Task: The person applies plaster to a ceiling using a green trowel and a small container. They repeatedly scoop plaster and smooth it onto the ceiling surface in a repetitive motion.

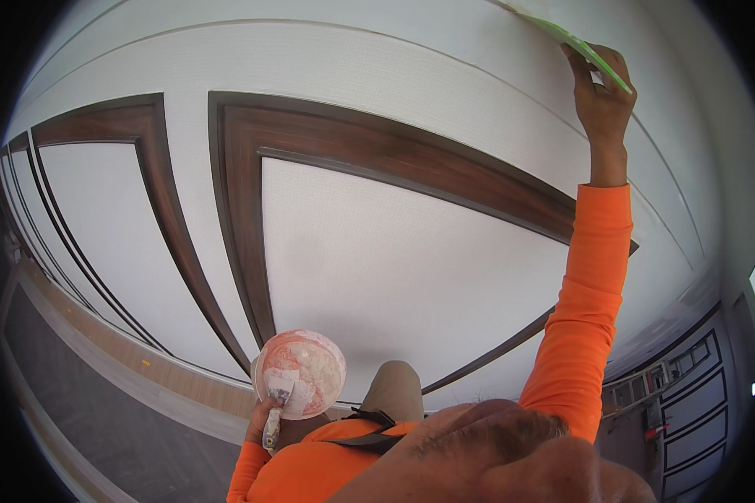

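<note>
My right hand (pixel 608 88) is raised high at the upper right. Its fingers and thumb pinch a thin, flat green spreader (pixel 583 54), whose far edge meets the white surface near the top moulding line. Low in front of my body, my left hand (pixel 260 417) is closed at the side of a round tub (pixel 317 373) smeared with white and reddish putty. A putty knife (pixel 271 432) with a stained handle is in that same hand, its blade lying over the tub. How the fingers share tub and knife is partly hidden.
Dark brown frame moulding (pixel 394 142) borders white textured wall panels (pixel 394 251) before me. A ladder (pixel 654 381) stands at the lower right. Dark grey flooring (pixel 117 377) lies at the lower left, with a tan strip (pixel 143 356) along the wall.
</note>
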Tool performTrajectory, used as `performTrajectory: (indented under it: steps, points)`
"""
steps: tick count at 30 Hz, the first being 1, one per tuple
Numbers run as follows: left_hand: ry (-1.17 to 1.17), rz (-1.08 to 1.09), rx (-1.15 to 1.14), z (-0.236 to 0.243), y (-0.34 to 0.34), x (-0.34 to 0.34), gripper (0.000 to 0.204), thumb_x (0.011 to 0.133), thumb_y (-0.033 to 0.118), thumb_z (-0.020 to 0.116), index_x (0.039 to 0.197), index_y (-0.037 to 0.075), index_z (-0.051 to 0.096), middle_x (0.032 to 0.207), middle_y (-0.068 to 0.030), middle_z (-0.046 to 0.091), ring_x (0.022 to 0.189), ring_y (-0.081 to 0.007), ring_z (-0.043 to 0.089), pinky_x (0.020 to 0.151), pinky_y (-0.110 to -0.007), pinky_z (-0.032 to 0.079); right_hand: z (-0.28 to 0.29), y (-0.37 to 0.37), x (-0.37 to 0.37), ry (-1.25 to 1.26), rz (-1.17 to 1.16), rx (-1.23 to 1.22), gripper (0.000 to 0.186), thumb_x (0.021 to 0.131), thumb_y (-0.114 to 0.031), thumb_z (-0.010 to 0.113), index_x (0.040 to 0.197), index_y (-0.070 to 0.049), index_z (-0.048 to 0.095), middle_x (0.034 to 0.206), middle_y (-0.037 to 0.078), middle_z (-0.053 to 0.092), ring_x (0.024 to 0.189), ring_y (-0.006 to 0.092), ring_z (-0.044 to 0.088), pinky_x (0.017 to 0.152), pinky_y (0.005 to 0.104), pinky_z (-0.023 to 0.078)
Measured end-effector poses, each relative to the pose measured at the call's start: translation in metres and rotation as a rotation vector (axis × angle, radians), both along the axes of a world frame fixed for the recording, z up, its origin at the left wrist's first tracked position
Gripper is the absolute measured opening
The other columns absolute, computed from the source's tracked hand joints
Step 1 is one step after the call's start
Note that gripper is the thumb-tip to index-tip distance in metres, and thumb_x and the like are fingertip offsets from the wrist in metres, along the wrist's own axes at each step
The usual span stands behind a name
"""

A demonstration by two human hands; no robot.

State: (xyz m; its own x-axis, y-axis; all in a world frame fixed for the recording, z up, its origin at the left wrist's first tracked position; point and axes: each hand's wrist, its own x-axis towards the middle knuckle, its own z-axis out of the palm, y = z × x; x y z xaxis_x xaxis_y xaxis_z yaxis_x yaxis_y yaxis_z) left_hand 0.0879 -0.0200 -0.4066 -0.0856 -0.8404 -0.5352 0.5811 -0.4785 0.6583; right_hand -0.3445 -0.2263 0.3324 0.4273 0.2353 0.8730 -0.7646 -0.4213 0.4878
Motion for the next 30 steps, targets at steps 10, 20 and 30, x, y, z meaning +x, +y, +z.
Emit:
performTrajectory:
  steps: [10, 20, 30]
  points:
    - [-0.028, -0.03, 0.015, 0.006, 0.001, 0.001, 0.04, 0.078, 0.03, 0.07, 0.107, 0.003, 0.063, 0.069, -0.0033, 0.058, 0.048, -0.0167, 0.055, 0.042, -0.031, 0.043, 0.0, 0.002, -0.007, -0.009, 0.004, 0.027, 0.013, 0.087, -0.007, 0.081, 0.1, -0.006, 0.078, 0.097, 0.007, 0.075, 0.081, 0.0153, 0.068, 0.068, 0.0274, 0.056]
    - [-0.028, 0.042, -0.005, 0.002, -0.002, -0.003, 0.038, 0.078, 0.029, 0.07, 0.105, 0.003, 0.064, 0.07, -0.0034, 0.058, 0.048, -0.0178, 0.053, 0.045, -0.032, 0.043, -0.003, 0.009, -0.013, -0.048, -0.031, 0.036, 0.012, 0.087, -0.005, 0.079, 0.098, -0.009, 0.079, 0.094, 0.003, 0.077, 0.084, 0.0185, 0.068, 0.068, 0.0293, 0.057]
    - [-0.103, -0.019, -0.033, 0.02, -0.002, 0.0, 0.043, 0.078, 0.029, 0.07, 0.11, 0.0, 0.063, 0.071, -0.0064, 0.06, 0.049, -0.0194, 0.056, 0.044, -0.033, 0.045, -0.012, 0.021, -0.028, -0.127, -0.067, 0.064, 0.01, 0.087, -0.004, 0.079, 0.097, -0.007, 0.078, 0.094, 0.004, 0.076, 0.085, 0.018, 0.068, 0.067, 0.0292, 0.057]
